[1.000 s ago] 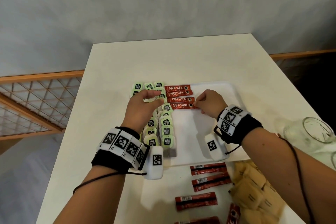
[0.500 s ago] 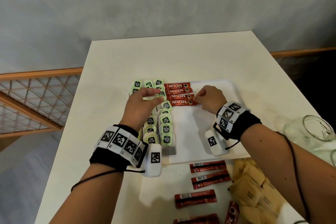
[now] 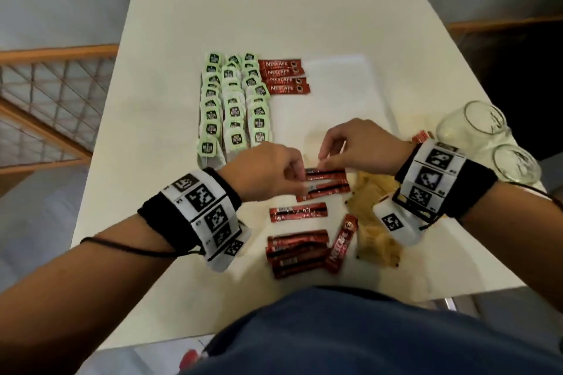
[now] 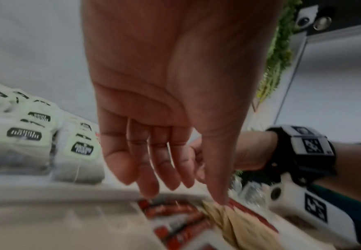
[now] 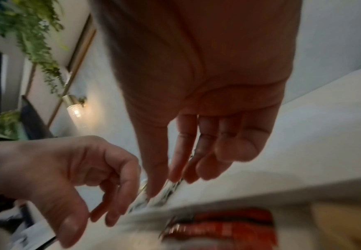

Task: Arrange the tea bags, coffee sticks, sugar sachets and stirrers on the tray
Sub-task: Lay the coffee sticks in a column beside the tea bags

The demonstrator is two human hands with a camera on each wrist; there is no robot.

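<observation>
White table (image 3: 170, 39) bears glossy red coffee sticks (image 3: 298, 212).

white table (image 3: 189, 39) | two glass jars (image 3: 487, 143) right edge | wooden lattice railing (image 3: 45, 94) left

The white tray (image 3: 377, 91) sits at upper centre of the head view. Green-labelled tea bags (image 3: 234, 106) fill its left part in three overlapping columns. Four red coffee sticks (image 3: 285, 76) lie stacked flat beside them, at the tray's top. Below the tray, loose red coffee sticks (image 3: 297, 248) lie scattered, mostly crosswise, one tilted. A heap of tan sugar sachets (image 3: 373, 222) lies just right of them, lower right of centre.
</observation>
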